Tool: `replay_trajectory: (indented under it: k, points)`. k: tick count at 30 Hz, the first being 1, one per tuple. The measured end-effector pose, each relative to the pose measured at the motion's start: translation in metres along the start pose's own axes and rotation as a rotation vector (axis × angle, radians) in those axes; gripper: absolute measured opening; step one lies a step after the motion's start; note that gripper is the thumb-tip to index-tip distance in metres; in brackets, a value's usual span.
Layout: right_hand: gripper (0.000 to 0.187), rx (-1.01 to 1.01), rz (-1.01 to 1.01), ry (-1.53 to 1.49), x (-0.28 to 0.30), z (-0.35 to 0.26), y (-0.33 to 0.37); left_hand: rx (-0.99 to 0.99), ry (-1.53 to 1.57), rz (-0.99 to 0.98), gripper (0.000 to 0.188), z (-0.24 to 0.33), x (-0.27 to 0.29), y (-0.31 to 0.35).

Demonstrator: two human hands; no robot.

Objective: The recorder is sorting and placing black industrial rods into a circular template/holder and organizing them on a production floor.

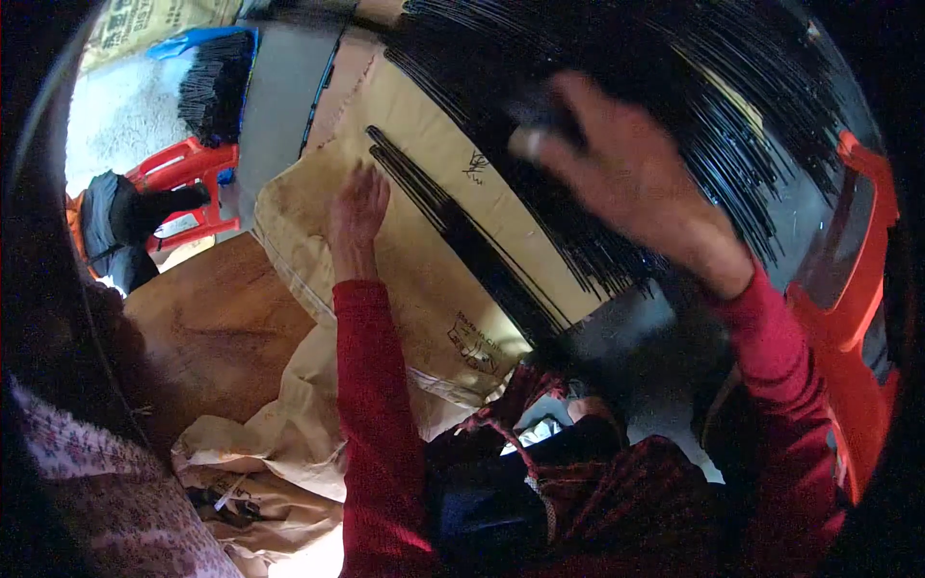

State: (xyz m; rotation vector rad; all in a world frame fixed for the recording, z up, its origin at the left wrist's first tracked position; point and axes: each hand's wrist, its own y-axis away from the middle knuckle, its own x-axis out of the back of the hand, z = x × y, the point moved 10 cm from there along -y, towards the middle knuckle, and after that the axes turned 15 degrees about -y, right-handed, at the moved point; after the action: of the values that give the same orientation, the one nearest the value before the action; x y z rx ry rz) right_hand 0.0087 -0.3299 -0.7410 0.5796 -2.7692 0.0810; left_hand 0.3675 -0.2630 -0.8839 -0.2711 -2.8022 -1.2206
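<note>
My left hand (358, 207) lies on a tan sheet (318, 207), fingers stretched out and nothing visible in them. Beside its fingertips is the upper end of a narrow bundle of thin black rods (453, 226), which runs diagonally down to the right. My right hand (631, 164) is blurred, above a large spread of similar black rods (568, 53). Its thumb stands apart from the forefinger. Whether anything dark is between them cannot be made out.
Red plastic chairs stand at the right (858, 299) and far left (188, 178). Another black rod stack (217, 87) lies at the upper left. A brown board (207, 323) and crumpled tan cloth (289, 414) are at the lower left. A patterned fabric (87, 472) fills the near left corner.
</note>
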Motion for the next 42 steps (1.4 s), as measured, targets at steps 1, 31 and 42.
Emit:
replay_trajectory:
  k: [1, 31, 42]
  points:
    - [0.048, -0.087, -0.024, 0.010, 0.005, 0.011, -0.002, 0.137, 0.193, 0.005, 0.054, -0.002, -0.007, -0.005]
    - [0.070, -0.165, -0.196, -0.471, -0.126, 0.023, 0.034, 0.117, 3.556, 0.480, 0.019, -0.061, 0.103, -0.017]
    - [0.054, -0.197, -0.117, 0.022, -0.071, 0.043, 0.013, -0.194, 3.297, 0.468, 0.058, -0.082, 0.135, -0.042]
